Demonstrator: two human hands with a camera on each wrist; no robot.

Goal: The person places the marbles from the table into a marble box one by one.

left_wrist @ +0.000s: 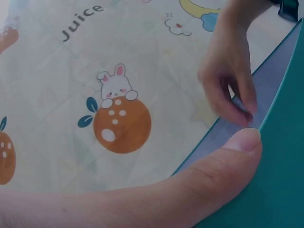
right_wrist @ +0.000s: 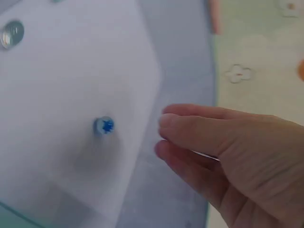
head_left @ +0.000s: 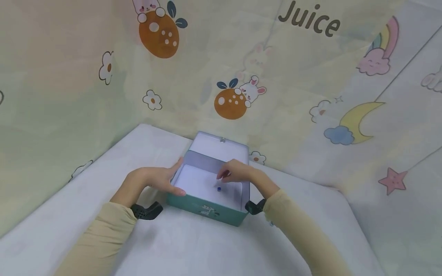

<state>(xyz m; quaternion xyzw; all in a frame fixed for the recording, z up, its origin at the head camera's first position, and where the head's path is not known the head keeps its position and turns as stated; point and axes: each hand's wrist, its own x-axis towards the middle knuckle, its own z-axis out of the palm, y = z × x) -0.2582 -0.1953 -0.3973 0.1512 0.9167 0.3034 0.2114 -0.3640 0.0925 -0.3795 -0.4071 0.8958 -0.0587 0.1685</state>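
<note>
A teal tin box (head_left: 207, 209) stands with its lid (head_left: 214, 145) tipped back, showing a pale inside. My left hand (head_left: 155, 178) holds its left end, the thumb (left_wrist: 223, 164) over the front rim and a finger at the back edge. Over the inside hovers my right hand (head_left: 236, 170), fingers loosely bent, with nothing visible held in them. Just beyond its fingertips in the right wrist view is a small clear marble (right_wrist: 104, 126) with a blue pattern. A greenish clear marble (right_wrist: 12, 34) appears at that view's upper left.
The box stands on a white cloth-covered table (head_left: 193, 249). A printed fabric backdrop (head_left: 276, 126) rises close behind the lid. Beside my right forearm lies a small bluish item (head_left: 271, 223), partly hidden by the sleeve.
</note>
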